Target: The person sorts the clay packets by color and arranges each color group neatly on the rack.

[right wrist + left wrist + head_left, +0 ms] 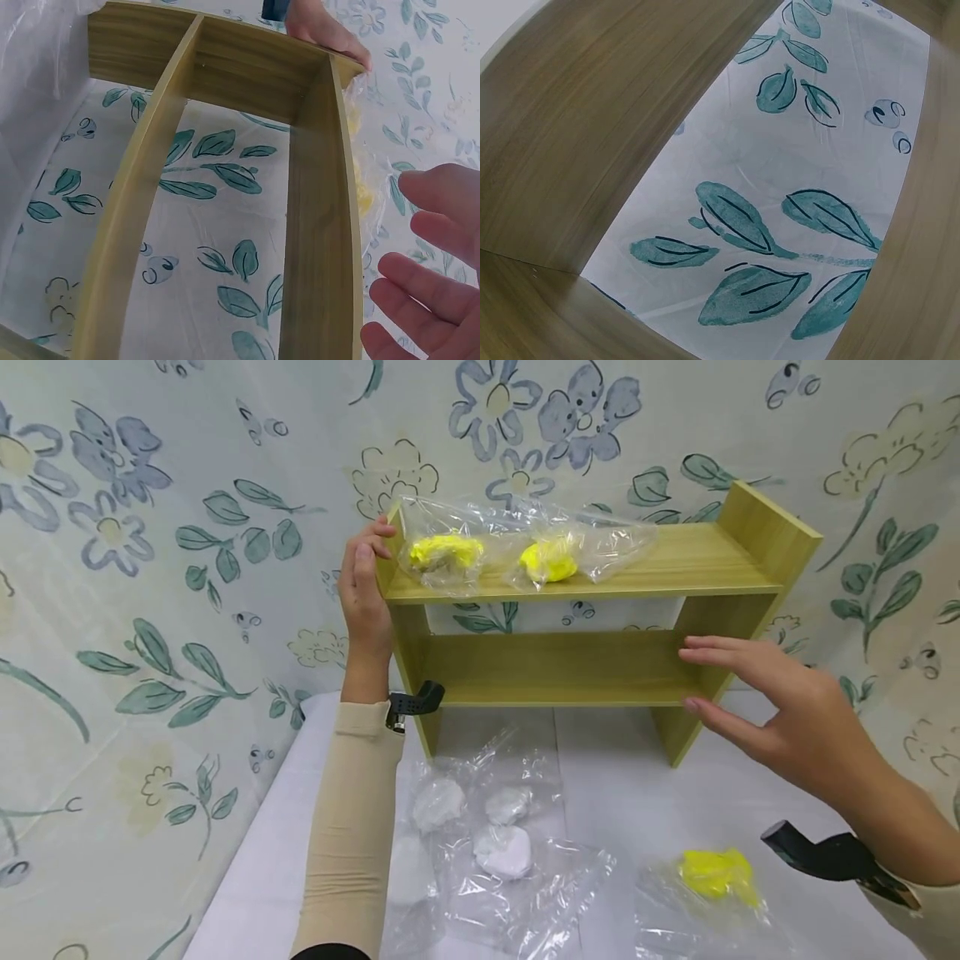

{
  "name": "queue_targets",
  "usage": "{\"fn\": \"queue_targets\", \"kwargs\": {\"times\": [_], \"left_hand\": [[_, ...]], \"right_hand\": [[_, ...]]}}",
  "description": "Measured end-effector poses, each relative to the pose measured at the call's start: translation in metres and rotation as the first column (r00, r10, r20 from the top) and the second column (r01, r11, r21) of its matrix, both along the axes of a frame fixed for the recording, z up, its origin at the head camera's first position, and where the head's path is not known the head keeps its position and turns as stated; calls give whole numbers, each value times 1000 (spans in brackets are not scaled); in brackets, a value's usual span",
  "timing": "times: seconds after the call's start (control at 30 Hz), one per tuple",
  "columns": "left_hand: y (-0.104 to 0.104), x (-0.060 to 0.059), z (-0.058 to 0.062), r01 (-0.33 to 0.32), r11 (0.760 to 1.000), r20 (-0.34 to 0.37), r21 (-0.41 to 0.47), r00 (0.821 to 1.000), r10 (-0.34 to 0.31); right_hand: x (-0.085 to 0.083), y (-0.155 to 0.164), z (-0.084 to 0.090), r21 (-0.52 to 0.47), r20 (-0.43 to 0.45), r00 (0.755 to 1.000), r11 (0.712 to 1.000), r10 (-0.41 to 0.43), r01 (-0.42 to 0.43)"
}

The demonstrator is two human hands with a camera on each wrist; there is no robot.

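While our left hand (365,583) grips the shelf's (570,672) left end, our right hand (780,714) hovers beside it, fingers straight, holding nothing.

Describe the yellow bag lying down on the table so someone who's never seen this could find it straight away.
Start at the wooden shelf standing on the white table. Come forward to the table's near right, below the right hand: a clear bag with a yellow lump lies there. The bags beside it hold white lumps, and the other yellow ones sit on the shelf's top.
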State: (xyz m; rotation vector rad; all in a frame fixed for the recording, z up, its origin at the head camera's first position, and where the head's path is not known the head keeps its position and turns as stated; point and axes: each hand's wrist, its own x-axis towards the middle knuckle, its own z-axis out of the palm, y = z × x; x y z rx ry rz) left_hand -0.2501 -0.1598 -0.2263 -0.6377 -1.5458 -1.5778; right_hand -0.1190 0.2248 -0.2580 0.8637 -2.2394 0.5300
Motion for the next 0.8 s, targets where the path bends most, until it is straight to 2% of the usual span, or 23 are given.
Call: {"fn": "queue_targets", "kwargs": {"times": [0.27, 0.47, 0.57, 0.7, 0.8], "left_hand": [[-2, -3, -2, 26, 1000, -37, 11, 999, -25], [-2, -3, -2, 29, 1000, -35, 6, 999, -28], [-3, -2, -1, 28, 1000, -41, 2, 999, -28], [-3, -1, -1, 26, 1000, -40, -1, 999, -26], [-2, 0, -1, 23, 1000, -19, 1, 1000, -23]], "right_hand": [[24, 7, -32, -47, 65, 991, 992, -113, 116], [34, 12, -52, -60, 105, 984, 987, -143, 149], [37, 15, -59, -72, 125, 982, 985, -144, 154], [39, 20, -69, -120, 115, 988, 986, -99, 112], [44, 24, -79, -142, 127, 986, 982, -111, 128]]}}
